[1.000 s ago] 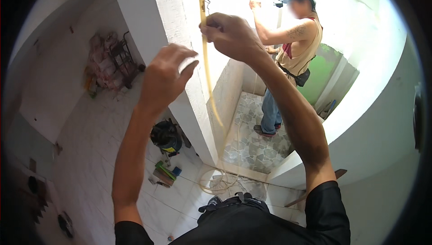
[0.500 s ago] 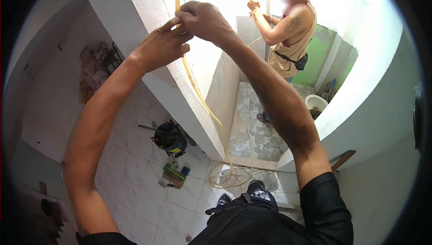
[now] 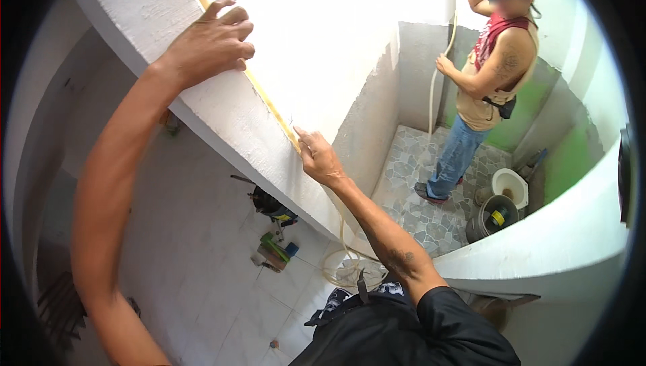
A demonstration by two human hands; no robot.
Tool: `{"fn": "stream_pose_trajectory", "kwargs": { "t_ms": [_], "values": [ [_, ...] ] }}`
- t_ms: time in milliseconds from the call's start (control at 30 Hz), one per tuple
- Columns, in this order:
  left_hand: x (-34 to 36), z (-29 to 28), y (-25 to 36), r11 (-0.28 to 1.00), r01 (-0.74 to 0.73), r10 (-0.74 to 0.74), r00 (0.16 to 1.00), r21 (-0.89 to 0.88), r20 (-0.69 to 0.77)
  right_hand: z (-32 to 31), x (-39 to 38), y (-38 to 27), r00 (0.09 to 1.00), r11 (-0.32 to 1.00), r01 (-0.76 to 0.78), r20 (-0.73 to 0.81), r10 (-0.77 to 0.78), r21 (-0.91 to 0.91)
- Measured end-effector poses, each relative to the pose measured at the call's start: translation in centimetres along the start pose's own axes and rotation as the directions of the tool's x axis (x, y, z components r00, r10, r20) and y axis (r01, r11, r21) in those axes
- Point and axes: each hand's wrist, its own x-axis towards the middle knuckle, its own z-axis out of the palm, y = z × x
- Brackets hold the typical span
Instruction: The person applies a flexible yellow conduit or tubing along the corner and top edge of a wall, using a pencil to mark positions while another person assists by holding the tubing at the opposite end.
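A thin yellowish hose (image 3: pixel 270 107) runs in a straight slant along the edge of the white wall (image 3: pixel 235 120). High on it is my left hand (image 3: pixel 210 40), its bent fingers somewhat apart and curled over the hose against the wall. Lower down, my right hand (image 3: pixel 319 157) is closed on the hose, the index finger stretched along it and the fingertips at the wall edge. Both contact points are partly hidden by the fingers. Past my right hand, the hose hangs toward loose coils (image 3: pixel 330 273) on the floor by my feet.
A co-worker (image 3: pixel 494 83) stands on the stone-patterned floor to the right, holding a pale hose (image 3: pixel 433 90) upright. Near them are a white toilet bowl (image 3: pixel 509 184) and a dark bucket (image 3: pixel 481 225). Below the wall sit a black tool bucket (image 3: pixel 269 203) and small tools (image 3: pixel 272 251).
My hands have separated: the left has moved up and left, while the right has slid down the hose. The view has shifted, and the co-worker now shows farther right, hands apart on the hose.
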Motion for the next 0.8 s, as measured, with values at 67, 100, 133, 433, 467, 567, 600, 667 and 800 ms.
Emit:
{"fn": "stream_pose_trajectory", "kwargs": {
  "t_ms": [67, 100, 133, 433, 467, 567, 600, 667, 800],
  "values": [
    [0.2, -1.0, 0.3, 0.997, 0.079, -0.077, 0.993, -0.020, 0.093, -0.1, 0.4, -0.1, 0.999, 1.000, 0.011, 0.041, -0.011, -0.016],
    [0.3, -1.1, 0.2, 0.997, 0.075, -0.071, 0.991, -0.028, 0.114, -0.1, 0.6, -0.2, 0.997, 0.998, 0.030, 0.070, -0.027, -0.051],
    [0.4, -1.1, 0.1, 0.996, 0.082, -0.077, 0.992, -0.047, 0.096, 0.1, 0.7, 0.1, 0.997, 0.999, 0.021, 0.079, -0.018, -0.036],
    [0.6, 0.3, -0.5, 0.990, 0.038, -0.037, 0.999, -0.136, 0.013, 0.5, 1.0, 1.3, 0.996, 0.997, 0.080, 0.048, -0.080, 0.015],
    [0.5, 0.5, -0.5, 0.989, 0.051, -0.048, 0.999, -0.140, 0.021, 0.5, 0.9, 1.2, 0.995, 0.997, 0.072, 0.063, -0.073, 0.009],
    [0.4, 0.0, -0.5, 0.987, 0.060, -0.056, 0.998, -0.149, 0.029, 1.0, 0.9, 1.0, 0.995, 0.997, 0.078, 0.059, -0.077, -0.015],
    [0.6, -0.2, -0.5, 0.986, 0.064, -0.058, 0.997, -0.153, 0.046, 1.1, 0.9, 1.2, 0.995, 0.996, 0.089, 0.050, -0.088, -0.005],
    [0.8, -0.6, -0.3, 0.983, 0.075, -0.067, 0.996, -0.167, 0.056, 1.3, 1.0, 1.2, 0.994, 0.995, 0.094, 0.047, -0.095, 0.011],
    [1.1, -0.8, -0.2, 0.974, 0.099, -0.087, 0.994, -0.205, 0.065, 1.6, 0.7, 1.6, 0.991, 0.991, 0.132, -0.021, -0.132, 0.019]
  ]
}}
